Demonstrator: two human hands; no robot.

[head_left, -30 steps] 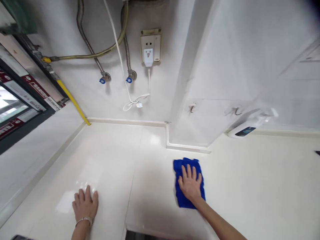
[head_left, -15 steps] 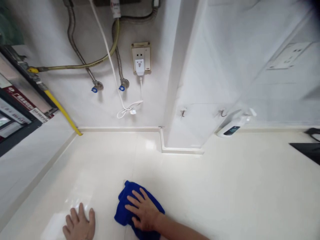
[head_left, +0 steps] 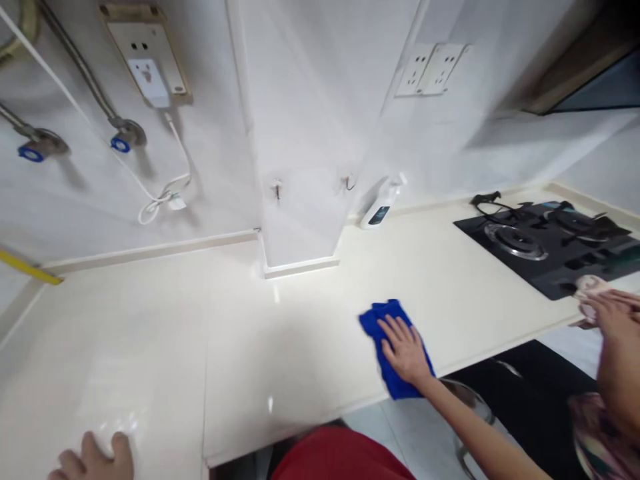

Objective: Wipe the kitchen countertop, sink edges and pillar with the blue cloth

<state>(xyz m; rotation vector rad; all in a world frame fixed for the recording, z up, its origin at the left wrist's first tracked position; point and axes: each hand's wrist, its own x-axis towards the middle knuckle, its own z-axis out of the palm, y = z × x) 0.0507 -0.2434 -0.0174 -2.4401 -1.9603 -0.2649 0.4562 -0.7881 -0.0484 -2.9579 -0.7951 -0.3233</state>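
While the person's left grip (head_left: 95,460), a bare hand with parted fingers, lies open at the near left, cut off by the view's lower edge, the right grip (head_left: 406,352) lies flat and open, palm down, on a rumpled royal-blue cloth (head_left: 373,323). This cloth is spread on the glossy cream-white desk (head_left: 300,327), right of the middle, reaching the near edge. Farther back, a white plastic spray bottle (head_left: 379,211) with a dark label stands by the far wall, just right of a boxy white pillar (head_left: 305,133). At the far right is a black glass hob (head_left: 535,267) with round metal burners; near its near edge, another person's hand (head_left: 614,319) touches a pale pink cloth (head_left: 593,287).
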